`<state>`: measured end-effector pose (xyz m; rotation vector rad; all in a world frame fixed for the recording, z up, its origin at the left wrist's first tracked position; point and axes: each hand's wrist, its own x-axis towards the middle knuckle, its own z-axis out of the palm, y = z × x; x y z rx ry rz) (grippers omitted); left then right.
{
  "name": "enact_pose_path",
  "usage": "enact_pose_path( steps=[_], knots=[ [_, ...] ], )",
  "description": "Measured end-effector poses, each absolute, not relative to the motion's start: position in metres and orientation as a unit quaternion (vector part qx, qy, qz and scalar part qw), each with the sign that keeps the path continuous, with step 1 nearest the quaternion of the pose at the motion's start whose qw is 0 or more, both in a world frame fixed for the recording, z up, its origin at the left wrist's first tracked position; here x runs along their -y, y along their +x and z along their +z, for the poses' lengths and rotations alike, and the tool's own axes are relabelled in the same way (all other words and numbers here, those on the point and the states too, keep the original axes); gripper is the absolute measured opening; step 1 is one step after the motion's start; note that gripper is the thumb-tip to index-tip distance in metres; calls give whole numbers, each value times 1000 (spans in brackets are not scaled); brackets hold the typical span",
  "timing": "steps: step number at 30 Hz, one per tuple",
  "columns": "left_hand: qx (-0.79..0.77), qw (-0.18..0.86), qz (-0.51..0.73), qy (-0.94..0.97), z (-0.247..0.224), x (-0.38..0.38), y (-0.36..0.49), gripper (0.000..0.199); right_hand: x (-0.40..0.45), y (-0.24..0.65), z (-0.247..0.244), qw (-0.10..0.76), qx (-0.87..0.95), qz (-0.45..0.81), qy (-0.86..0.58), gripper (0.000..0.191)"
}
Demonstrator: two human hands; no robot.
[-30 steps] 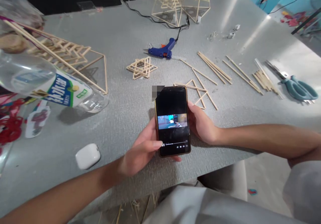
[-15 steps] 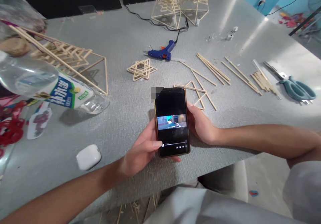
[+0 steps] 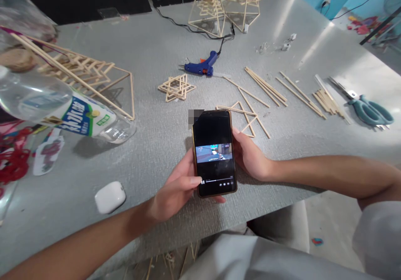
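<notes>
Upright between my two hands is a smartphone [image 3: 214, 171] with a brown-edged case, a video picture across the middle of its dark screen. My left hand [image 3: 177, 188] is closed on its lower left side, thumb at the screen's edge and a fingertip showing below. On the right side my right hand [image 3: 252, 156] grips the edge, its fingers mostly hidden behind the phone. Just beyond the phone lies a partly covered frame of thin wooden sticks [image 3: 247, 112]. A wooden star [image 3: 177, 87] rests farther up, beside a blue glue gun [image 3: 202, 66].
Left are a tilted plastic bottle [image 3: 83, 115], a wooden stick pyramid [image 3: 133, 92] and a white earbud case [image 3: 110, 197]. Loose sticks [image 3: 266, 85] and scissors [image 3: 369, 108] lie right. Two stick pyramids [image 3: 206, 23] stand at the back, near a black cord [image 3: 175, 21].
The video picture on the phone's screen has changed. My hands and the phone hold practically the same position.
</notes>
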<state>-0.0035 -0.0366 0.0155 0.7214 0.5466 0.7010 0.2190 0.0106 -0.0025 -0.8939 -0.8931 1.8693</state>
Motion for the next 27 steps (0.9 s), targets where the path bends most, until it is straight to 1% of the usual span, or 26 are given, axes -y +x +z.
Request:
enact_pose_path(
  steps=[4, 9, 21, 27],
  knots=[
    [-227, 843, 343, 347, 10, 38, -4, 69, -11, 219, -2, 426, 349, 755, -357, 57],
    [-212, 846, 346, 346, 10, 39, -4, 68, -11, 220, -2, 422, 358, 756, -350, 58],
    [-224, 842, 343, 349, 12, 38, -4, 68, -12, 220, -3, 423, 353, 756, -354, 59],
    [-267, 836, 333, 345, 18, 37, -3, 67, -12, 219, -1, 419, 354, 756, -356, 60]
  ],
)
